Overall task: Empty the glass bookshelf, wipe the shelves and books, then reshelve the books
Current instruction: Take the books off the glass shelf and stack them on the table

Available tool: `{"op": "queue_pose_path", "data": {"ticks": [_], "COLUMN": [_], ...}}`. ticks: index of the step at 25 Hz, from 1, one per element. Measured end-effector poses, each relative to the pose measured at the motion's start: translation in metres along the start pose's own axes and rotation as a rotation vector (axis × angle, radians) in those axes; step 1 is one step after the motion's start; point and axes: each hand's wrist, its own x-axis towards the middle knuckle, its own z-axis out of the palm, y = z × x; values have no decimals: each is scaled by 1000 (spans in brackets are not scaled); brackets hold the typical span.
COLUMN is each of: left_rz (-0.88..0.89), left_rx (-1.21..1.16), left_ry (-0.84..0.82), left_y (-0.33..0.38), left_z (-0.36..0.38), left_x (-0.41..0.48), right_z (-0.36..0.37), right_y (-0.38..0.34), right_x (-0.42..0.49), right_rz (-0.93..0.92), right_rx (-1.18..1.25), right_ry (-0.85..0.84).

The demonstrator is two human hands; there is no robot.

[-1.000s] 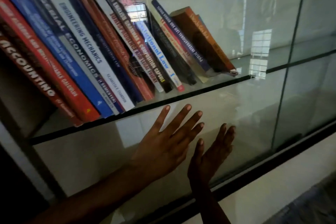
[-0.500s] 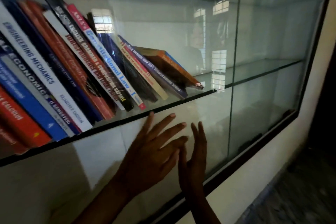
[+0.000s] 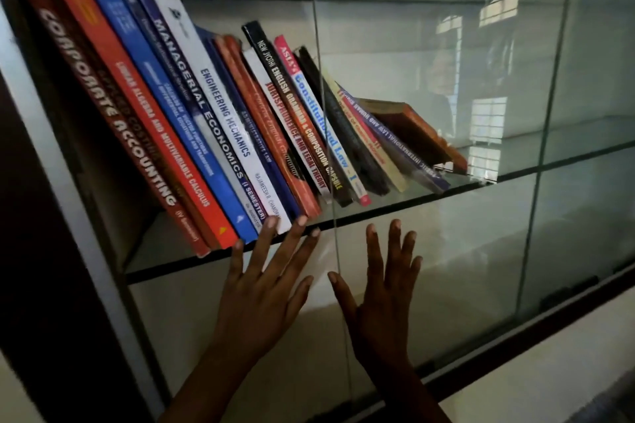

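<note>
Above, leaning books [image 3: 220, 134], left hand [image 3: 264, 295] and right hand [image 3: 381, 299] below, fingers splayed, empty

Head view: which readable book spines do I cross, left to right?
Corporate Accounting, Linear Algebra and Multivariable Calculus, Managerial Economics, Engineering Mechanics, Jurisprudence and Legal Theory, English Grammar & Composition Capsule, Constitutional Law I, Public International Law and Human Rights.

About seventeen books [image 3: 220, 134]; one left hand [image 3: 264, 299], one right hand [image 3: 381, 312].
</note>
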Motion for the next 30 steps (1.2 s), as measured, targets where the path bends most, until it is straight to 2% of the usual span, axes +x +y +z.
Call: {"op": "queue_pose_path", "data": {"ticks": [7,11,16,19,23,30], "left_rz": [12,-103,45,114,61,51], "left_rx": [44,-190,-311,-282,-247,-143], "left_ry": [57,58,88,60,16,37], "left_y": [-6,14,50,70,87,92], "left_z": [7,-2,-3,4,19,37], "left_x": [0,5,43,71,86,87], "right_z": [-4,-10,-26,-34,-43,-63], "right_y": [5,19,48,71,103,151], "right_x": [3,10,24,35,49,75], "right_rz": [-28,-24,-1,18,40,72], "right_rx": [-51,-34,4,-34,-50,-52], "right_ry": [-12,-17,-60,-74,-78,-89]}}
